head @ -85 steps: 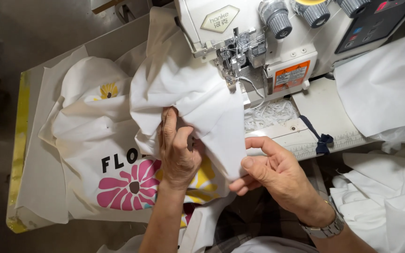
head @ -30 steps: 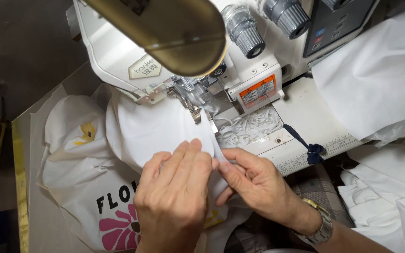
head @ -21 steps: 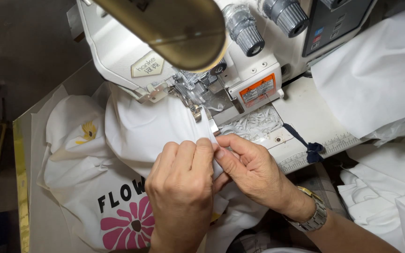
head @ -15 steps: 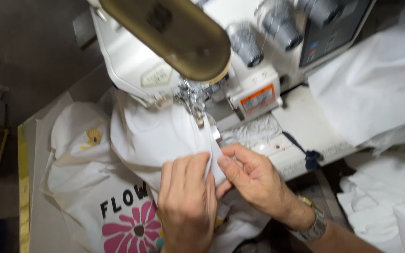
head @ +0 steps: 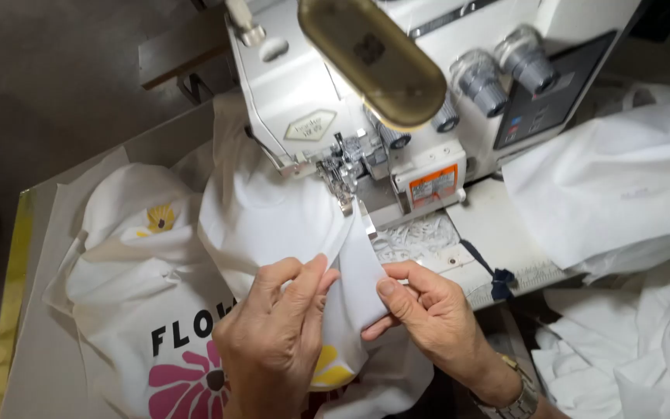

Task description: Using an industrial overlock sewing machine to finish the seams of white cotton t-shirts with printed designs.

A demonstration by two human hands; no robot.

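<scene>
White cloth (head: 273, 221) lies under both hands and runs up to the needle foot (head: 344, 186) of the sewing machine (head: 397, 101), just beyond the fingertips. The left hand (head: 277, 334) lies flat on the cloth, fingers together, pressing it down. Beside it, the right hand (head: 428, 310) pinches a folded edge of the same cloth between thumb and forefinger. A printed pink flower (head: 188, 384) shows left of the left wrist. More white fabric (head: 622, 194) is piled to the right of the right hand.
</scene>
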